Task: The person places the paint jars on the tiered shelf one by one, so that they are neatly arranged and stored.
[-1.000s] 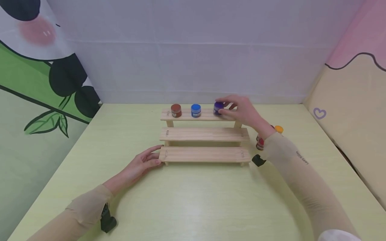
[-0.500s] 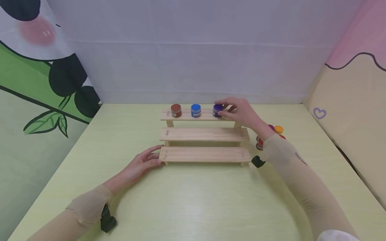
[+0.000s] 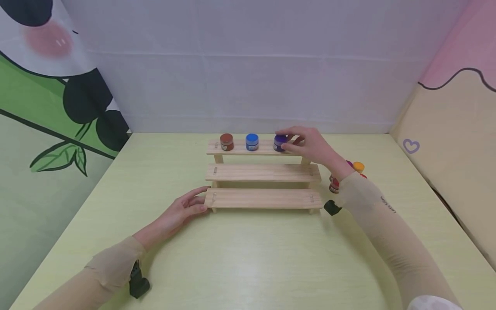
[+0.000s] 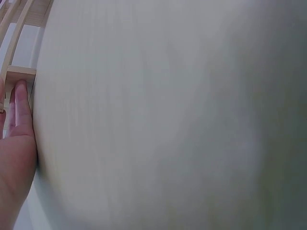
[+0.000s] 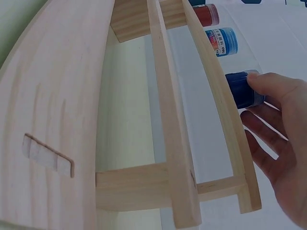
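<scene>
My right hand [image 3: 310,144] pinches a dark blue paint jar [image 3: 279,143] between thumb and fingers, at the right part of the top step of a three-step wooden stand [image 3: 263,199]. On the same step, a bright blue jar [image 3: 252,143] and a brown-red jar [image 3: 226,142] stand to its left. The right wrist view shows the thumb on the end of the dark jar [image 5: 238,90]. My left hand [image 3: 182,211] grips the left end of the lowest step, thumb at the front and fingers behind. Fingers [image 4: 21,103] reach under the wood in the left wrist view.
Several more jars, among them a yellow-lidded jar [image 3: 358,166] and a red jar [image 3: 334,186], stand right of the stand, partly hidden by my right forearm. A pale wall sheet [image 3: 248,86] rises behind the table [image 3: 240,262].
Over the last second the dark blue jar has shifted slightly left and down onto the top step, still in my right hand. My left hand stays put.
</scene>
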A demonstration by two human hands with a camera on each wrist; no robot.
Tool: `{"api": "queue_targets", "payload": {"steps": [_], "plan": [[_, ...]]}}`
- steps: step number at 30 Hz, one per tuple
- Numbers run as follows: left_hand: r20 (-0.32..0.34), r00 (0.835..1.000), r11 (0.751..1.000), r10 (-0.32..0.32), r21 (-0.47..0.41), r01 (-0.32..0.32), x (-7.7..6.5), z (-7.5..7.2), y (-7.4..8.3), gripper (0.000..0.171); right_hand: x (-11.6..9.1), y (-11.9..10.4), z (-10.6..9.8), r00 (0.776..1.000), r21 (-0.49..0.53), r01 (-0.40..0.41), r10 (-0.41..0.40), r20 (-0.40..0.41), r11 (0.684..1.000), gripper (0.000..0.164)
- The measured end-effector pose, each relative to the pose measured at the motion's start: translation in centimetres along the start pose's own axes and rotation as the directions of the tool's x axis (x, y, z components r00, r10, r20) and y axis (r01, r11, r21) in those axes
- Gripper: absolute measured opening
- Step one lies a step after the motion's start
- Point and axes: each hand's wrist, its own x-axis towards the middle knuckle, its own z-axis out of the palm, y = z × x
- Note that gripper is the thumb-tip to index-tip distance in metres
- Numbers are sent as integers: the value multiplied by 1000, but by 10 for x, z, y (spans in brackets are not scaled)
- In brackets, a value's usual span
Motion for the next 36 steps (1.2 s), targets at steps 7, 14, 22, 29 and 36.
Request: {"api": "queue_targets", "payload": {"steps": [7, 14, 22, 29, 36], "plan": [[1, 1000, 1000, 0, -5, 0, 0, 1, 1, 69, -1, 0, -1, 1000, 5, 0, 0, 12, 1000, 39], [4, 1000, 1000, 3, -6, -3, 1, 0, -1, 68, -1, 0, -2, 1000, 4, -16, 16, 17, 1000, 39], [1, 1000, 1000, -4, 0, 4, 1, 0, -1, 68, -1, -2, -3, 999, 14, -20, 20, 41, 1000, 45], [8, 999, 999, 46, -1, -46, -1, 1, 0, 68, -1, 1, -4, 999, 33, -16, 15, 47, 999, 55], [10, 998, 998, 56, -6, -56, 0, 0, 0, 68, -2, -1, -7, 999, 13, -13, 12, 39, 1000, 58]]}}
